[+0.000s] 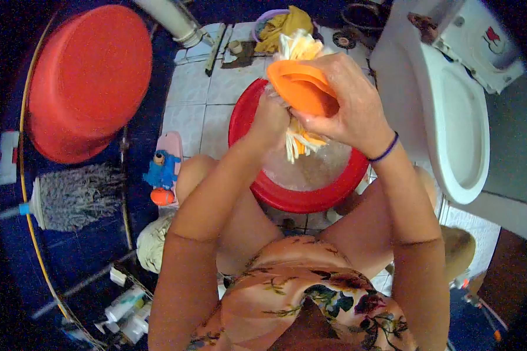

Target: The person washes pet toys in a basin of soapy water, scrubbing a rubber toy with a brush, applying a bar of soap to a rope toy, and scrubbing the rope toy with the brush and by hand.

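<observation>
Both of my hands hold a mop head over a red basin (243,120) of cloudy, sudsy water. The mop head (301,85) has an orange plastic top and white and yellow strands, which stick out beyond my hands and hang down toward the water. My right hand (357,99), with a dark band at the wrist, grips the orange top from the right side. On the other side, my left hand (269,123) is closed around the strands just below the plastic; its fingertips are hidden.
A big red tub (91,82) hangs at the upper left, above a grey mop (79,196). Behind the basin stands a purple tub with yellow cloth (284,29). A white toilet (459,123) is on the right. Left of my knee lie a blue brush (161,169) and an orange object (162,196).
</observation>
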A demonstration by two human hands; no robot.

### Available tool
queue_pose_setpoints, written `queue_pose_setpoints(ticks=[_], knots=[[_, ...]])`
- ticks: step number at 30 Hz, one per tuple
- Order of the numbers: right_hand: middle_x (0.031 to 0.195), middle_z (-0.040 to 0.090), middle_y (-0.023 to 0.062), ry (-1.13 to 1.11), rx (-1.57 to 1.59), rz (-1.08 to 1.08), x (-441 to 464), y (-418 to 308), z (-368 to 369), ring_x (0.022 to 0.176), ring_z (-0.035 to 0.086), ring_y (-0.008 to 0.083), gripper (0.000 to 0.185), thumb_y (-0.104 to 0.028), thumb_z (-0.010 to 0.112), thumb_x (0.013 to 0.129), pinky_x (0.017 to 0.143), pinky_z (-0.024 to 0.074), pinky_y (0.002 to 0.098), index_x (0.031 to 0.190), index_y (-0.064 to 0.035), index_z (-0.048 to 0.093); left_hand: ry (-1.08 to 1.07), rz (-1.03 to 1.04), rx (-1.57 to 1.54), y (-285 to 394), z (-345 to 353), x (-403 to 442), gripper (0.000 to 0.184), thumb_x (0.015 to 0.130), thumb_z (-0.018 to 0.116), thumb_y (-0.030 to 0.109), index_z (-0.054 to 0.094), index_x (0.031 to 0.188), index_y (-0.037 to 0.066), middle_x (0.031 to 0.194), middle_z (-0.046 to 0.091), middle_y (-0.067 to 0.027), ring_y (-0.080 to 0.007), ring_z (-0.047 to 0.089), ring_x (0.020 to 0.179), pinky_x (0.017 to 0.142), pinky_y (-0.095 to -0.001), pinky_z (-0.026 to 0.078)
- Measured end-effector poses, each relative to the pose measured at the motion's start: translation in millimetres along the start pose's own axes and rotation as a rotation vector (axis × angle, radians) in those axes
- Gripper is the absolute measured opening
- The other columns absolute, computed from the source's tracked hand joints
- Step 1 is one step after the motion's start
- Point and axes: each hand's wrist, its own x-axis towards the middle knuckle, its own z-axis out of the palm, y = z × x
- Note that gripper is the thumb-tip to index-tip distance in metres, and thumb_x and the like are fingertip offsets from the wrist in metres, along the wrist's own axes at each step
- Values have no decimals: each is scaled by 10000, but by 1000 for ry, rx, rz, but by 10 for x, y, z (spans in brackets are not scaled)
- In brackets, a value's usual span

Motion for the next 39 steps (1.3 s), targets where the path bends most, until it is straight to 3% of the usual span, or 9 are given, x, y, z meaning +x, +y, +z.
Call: queue_pose_setpoints(ticks=[4, 9, 13, 18, 22, 26, 31, 35, 39], knots=[[867, 537, 144, 46, 32, 382, 23, 267, -136, 787, 537, 312, 439, -264, 699, 618, 689, 449, 368, 968, -37, 563, -63, -129, 9, 35, 176, -92, 509, 907, 307, 437, 411, 1218, 48, 1096, 543, -109, -221, 570, 967, 831, -353, 474], [899, 530, 147, 36, 57, 118, -67, 178, 8, 817, 525, 324, 416, -259, 700, 630, 719, 438, 376, 960, -46, 565, -60, 30, 12, -6, 0, 117, 526, 917, 270, 474, 441, 1182, 53, 1027, 566, -103, -184, 596, 838, 720, -326, 503], [896, 526, 165, 55, 66, 476, -6, 362, 23, 839, 524, 337, 462, -300, 706, 631, 724, 435, 375, 975, -40, 539, -89, -148, 123, -83, 66, -16, 486, 926, 285, 436, 471, 1143, 43, 1039, 564, -116, -202, 592, 883, 775, -354, 494], [854, 507, 154, 87, 6, 163, -30, 65, 197, 799, 525, 315, 442, -279, 688, 647, 693, 442, 372, 992, -41, 545, -57, 25, 56, -13, -99, 74, 464, 927, 320, 401, 449, 1173, 31, 1071, 551, -94, -180, 581, 908, 798, -338, 475], [857, 530, 147, 81, 6, 331, -29, 295, 147, 804, 536, 307, 441, -282, 681, 664, 696, 446, 361, 1007, -38, 551, -29, -49, 51, -124, 41, 26, 487, 927, 297, 436, 456, 1158, 38, 959, 579, -68, -157, 593, 794, 704, -301, 498], [770, 560, 39, 178, -5, 503, -74, 686, 185, 682, 516, 110, 341, -252, 636, 764, 610, 423, 249, 984, -9, 543, -132, -166, 4, -29, 72, 33, 480, 919, 300, 460, 478, 1116, 59, 859, 601, -57, -108, 577, 680, 600, -253, 494], [830, 597, 63, 322, 437, 814, -35, 686, 8, 703, 555, 116, 343, -274, 652, 759, 643, 452, 266, 956, -11, 552, -169, 44, 229, 108, -7, 75, 356, 878, 471, 299, 472, 1134, 51, 887, 607, -62, -106, 574, 684, 586, -239, 490], [866, 592, 65, 251, 407, 659, -29, 331, -84, 732, 560, 134, 332, -248, 655, 760, 654, 457, 268, 985, -29, 544, -172, 144, 416, 56, -182, 167, 391, 770, 593, 126, 480, 1134, 39, 960, 597, -75, -129, 579, 789, 693, -259, 482], [991, 576, 87, -67, 42, 320, -35, 169, 72, 859, 571, 218, 412, -303, 669, 742, 752, 467, 320, 1041, -52, 538, -310, 470, 938, -20, -202, 135, 540, 763, 593, 122, 390, 1257, 44, 1271, 433, -132, -213, 397, 1197, 1015, -328, 276]])
